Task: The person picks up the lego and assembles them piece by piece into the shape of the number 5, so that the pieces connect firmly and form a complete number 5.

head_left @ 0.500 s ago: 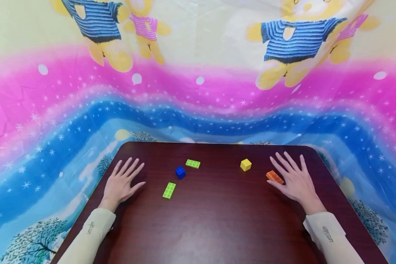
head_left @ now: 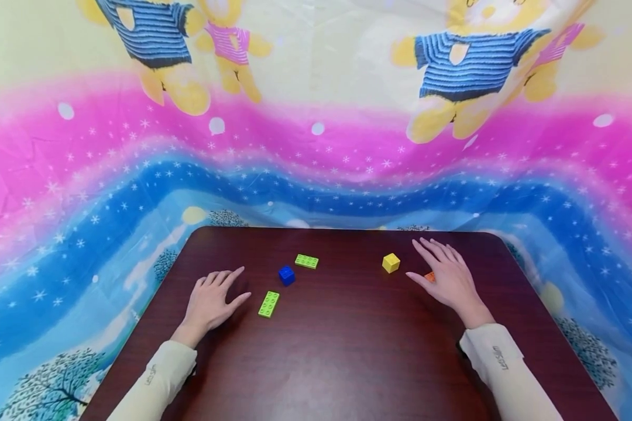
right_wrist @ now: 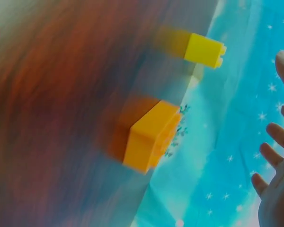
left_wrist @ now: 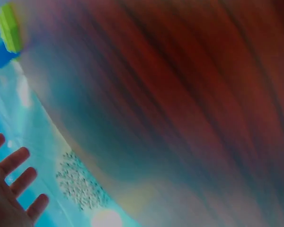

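Orange brick [right_wrist: 150, 136] partly behind right hand [head_left: 452, 286]

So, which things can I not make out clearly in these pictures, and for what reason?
Head view: most of the orange brick, covered by the right hand.
Left wrist view: part of the left hand, cut off by the left edge.
Left wrist view: part of the blue cube, behind a green brick.
Left wrist view: grain of the tabletop, blurred.
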Demonstrator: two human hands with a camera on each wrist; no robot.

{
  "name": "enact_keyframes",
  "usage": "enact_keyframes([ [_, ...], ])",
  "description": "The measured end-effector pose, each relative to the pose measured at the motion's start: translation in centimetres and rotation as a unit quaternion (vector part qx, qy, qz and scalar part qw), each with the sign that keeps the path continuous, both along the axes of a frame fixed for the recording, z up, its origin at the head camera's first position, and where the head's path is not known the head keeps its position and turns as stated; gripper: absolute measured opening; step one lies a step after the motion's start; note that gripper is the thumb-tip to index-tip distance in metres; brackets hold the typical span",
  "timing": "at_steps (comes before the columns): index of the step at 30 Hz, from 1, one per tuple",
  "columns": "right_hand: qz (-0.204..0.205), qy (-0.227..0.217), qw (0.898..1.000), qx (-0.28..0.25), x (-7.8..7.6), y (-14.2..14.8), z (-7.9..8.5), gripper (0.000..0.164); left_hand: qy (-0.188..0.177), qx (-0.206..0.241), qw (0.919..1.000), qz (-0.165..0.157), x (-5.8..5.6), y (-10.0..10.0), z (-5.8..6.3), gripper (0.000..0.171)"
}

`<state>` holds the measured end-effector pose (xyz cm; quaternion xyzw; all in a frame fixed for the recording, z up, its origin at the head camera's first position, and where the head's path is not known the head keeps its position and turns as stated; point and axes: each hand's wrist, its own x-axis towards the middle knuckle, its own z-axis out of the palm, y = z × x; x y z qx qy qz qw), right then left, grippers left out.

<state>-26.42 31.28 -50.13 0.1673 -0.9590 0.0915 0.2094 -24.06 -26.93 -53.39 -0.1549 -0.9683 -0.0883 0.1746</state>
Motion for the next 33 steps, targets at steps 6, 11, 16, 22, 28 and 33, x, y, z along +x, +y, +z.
enact_keyframes([
  [6,0.008,-0.037,0.999,-0.034,-0.9,-2.1,0.4,0.078,-0.06,0.104,0.9928,0.001,0.8,2.1,-0.1,0.064],
  [11,0.011,-0.058,0.997,-0.057,-1.8,-3.3,0.2,0.075,-0.117,0.182,0.9763,-0.004,1.2,3.8,-0.2,0.062],
  [16,0.008,-0.091,0.992,-0.087,-2.9,-4.1,-0.4,0.073,-0.158,0.235,0.9591,-0.007,1.6,5.2,-0.4,0.063],
  [22,-0.004,-0.139,0.985,-0.105,-3.8,-4.6,-1.3,0.07,-0.195,0.271,0.9427,-0.001,2.1,6.1,-1.0,0.067],
  [28,-0.011,-0.161,0.979,-0.128,-4.4,-4.9,-2.0,0.067,-0.2,0.284,0.9378,-0.002,2.2,6.4,-1.5,0.071],
  [33,-0.014,-0.169,0.976,-0.136,-5.0,-5.0,-2.7,0.063,-0.198,0.281,0.9391,0.002,2.0,6.5,-1.8,0.069],
])
